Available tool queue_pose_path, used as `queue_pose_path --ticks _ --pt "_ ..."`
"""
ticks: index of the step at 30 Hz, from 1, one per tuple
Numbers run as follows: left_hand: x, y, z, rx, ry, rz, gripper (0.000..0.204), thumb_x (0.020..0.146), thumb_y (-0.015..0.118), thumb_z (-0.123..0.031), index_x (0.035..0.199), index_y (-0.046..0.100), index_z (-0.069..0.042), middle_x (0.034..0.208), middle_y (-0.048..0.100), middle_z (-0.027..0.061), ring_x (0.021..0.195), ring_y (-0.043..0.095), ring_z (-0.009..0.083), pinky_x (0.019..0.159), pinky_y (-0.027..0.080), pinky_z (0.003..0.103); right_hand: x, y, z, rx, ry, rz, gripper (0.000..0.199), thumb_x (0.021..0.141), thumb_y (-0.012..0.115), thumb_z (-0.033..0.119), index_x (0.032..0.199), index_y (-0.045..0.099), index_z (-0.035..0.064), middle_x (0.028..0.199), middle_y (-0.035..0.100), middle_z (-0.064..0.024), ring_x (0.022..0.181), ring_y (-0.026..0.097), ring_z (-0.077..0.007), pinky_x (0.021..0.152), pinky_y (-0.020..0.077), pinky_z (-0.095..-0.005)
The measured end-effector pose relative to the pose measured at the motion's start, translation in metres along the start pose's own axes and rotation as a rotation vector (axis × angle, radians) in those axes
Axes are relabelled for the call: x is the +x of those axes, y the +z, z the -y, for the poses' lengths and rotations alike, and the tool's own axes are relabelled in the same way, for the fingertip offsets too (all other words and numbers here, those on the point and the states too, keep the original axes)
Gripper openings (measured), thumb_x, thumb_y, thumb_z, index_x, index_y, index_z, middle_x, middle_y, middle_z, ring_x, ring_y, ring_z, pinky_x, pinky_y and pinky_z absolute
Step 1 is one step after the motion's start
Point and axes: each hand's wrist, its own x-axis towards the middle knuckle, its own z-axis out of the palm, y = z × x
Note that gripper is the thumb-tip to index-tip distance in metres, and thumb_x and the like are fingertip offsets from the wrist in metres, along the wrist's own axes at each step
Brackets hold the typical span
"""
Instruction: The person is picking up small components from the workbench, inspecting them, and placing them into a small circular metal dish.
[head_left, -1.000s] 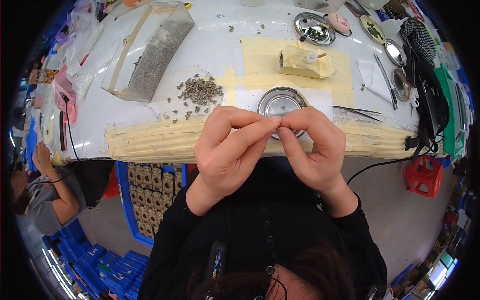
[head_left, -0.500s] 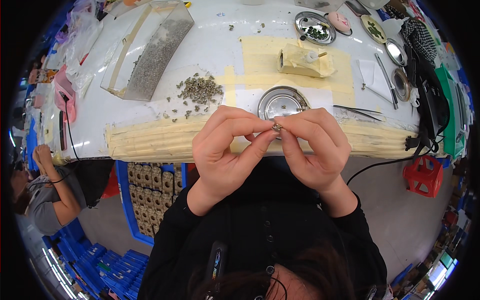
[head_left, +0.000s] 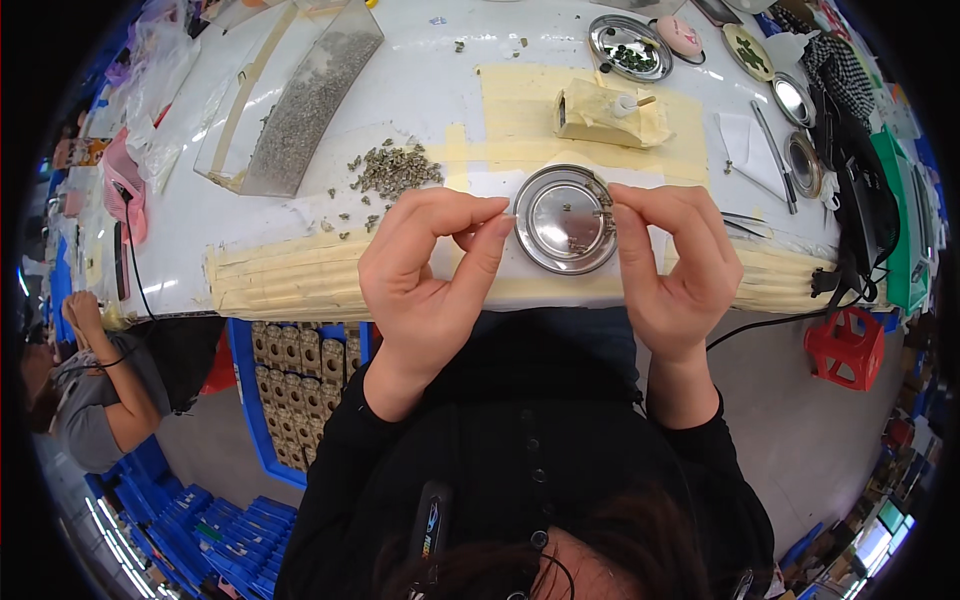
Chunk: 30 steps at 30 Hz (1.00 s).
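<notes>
My left hand (head_left: 428, 275) is held left of a round shiny metal dish (head_left: 548, 262), its thumb and forefinger tips brought close in a pinch. What lies between those tips, if anything, is too small to make out. On the dish's right side, my right hand (head_left: 682, 270) also has thumb and forefinger close together beside the rim; anything in them cannot be made out. Several tiny metal pieces (head_left: 606, 218) lie along the dish's right inner edge, and a single small piece (head_left: 567, 208) sits toward its middle. A loose pile of small metal parts (head_left: 395, 170) lies beyond my left hand.
A clear bin of tiny parts (head_left: 310, 110) stands at the far left. Ahead are a taped block (head_left: 610, 118) and a plate with dark green pieces (head_left: 650, 70). Tweezers (head_left: 745, 226) lie right. A blue tray (head_left: 262, 430) and red stool (head_left: 848, 350) stand below; another person (head_left: 110, 385) sits left.
My hands have parted, the left moving left and the right moving right. The small metal part they pinched together above the dish no longer shows there, and the dish is now uncovered.
</notes>
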Motion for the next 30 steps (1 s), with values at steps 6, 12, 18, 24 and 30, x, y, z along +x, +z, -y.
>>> queue_pose_path --ticks 6,12,18,24,30 --pt "0.001 -0.003 0.003 0.005 0.003 -0.050 0.013 0.079 0.071 0.006 0.092 0.068 0.003 0.085 0.062 0.0079 0.068 0.055 0.0100 0.063 0.044 0.022 0.009 -0.019 -0.001 -0.105 0.054 0.302 0.013 0.070 0.075 0.000 0.080 0.067 0.0042 0.075 0.061 -0.0038 0.073 0.053 -0.0234 0.065 0.0434 -0.0321" --pt "-0.002 -0.003 0.000 0.024 -0.004 -0.062 0.013 0.078 0.071 0.006 0.091 0.069 0.002 0.084 0.063 0.0078 0.068 0.054 0.0099 0.063 0.044 0.022 0.008 -0.017 0.010 -0.254 0.041 0.488 0.015 0.069 0.076 0.007 0.079 0.065 0.0073 0.075 0.057 -0.0023 0.079 0.050 -0.0235 0.074 0.0400 -0.0353" --pt "-0.007 -0.006 -0.006 0.034 -0.054 0.033 0.014 0.081 0.066 0.010 0.095 0.066 0.005 0.091 0.060 0.0073 0.079 0.054 0.0108 0.073 0.043 0.022 0.012 -0.013 0.017 -0.322 0.021 0.566 0.016 0.069 0.076 0.010 0.078 0.064 0.0080 0.076 0.056 -0.0016 0.080 0.050 -0.0231 0.080 0.0374 -0.0358" --pt "-0.006 0.001 -0.005 0.033 -0.035 -0.020 0.014 0.077 0.072 0.005 0.090 0.070 0.001 0.083 0.063 0.0064 0.066 0.054 0.0107 0.061 0.044 0.022 0.009 -0.009 0.014 -0.335 -0.012 0.561 0.011 0.074 0.071 0.010 0.079 0.062 0.0074 0.078 0.054 -0.0032 0.082 0.049 -0.0238 0.082 0.0379 -0.0369" --pt "-0.006 0.001 -0.005 0.025 -0.030 -0.017 0.013 0.078 0.071 0.006 0.090 0.069 0.002 0.083 0.062 0.0072 0.068 0.054 0.0105 0.063 0.044 0.022 0.013 -0.017 0.004 -0.249 0.042 0.393 0.009 0.076 0.070 0.009 0.078 0.062 0.0055 0.078 0.056 -0.0045 0.078 0.050 -0.0239 0.073 0.0398 -0.0348"
